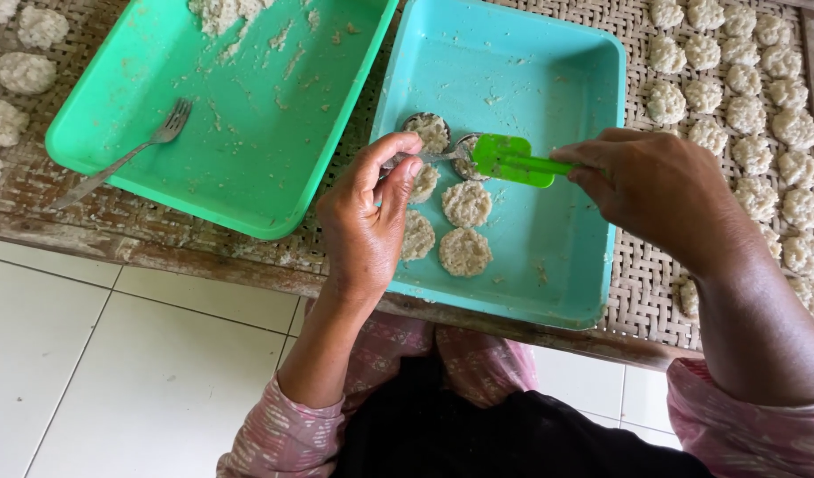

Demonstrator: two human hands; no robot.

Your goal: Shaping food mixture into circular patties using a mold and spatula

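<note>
While right hand [664, 190] holds green spatula [513, 161] | left hand [367, 221] steadies mould [429, 133] | turquoise tray [593, 80]

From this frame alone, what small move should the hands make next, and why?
Probably lift the round mould off the patty it holds. The right hand presses the green spatula at its rim while the left hand steadies the metal piece, and finished patties already lie in the blue tray.

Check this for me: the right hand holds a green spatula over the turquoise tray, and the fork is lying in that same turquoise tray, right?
Not quite. The head view shows the fork lying in the green tray, not the turquoise tray. The rest holds: the right hand holds the green spatula over the turquoise tray.
</note>
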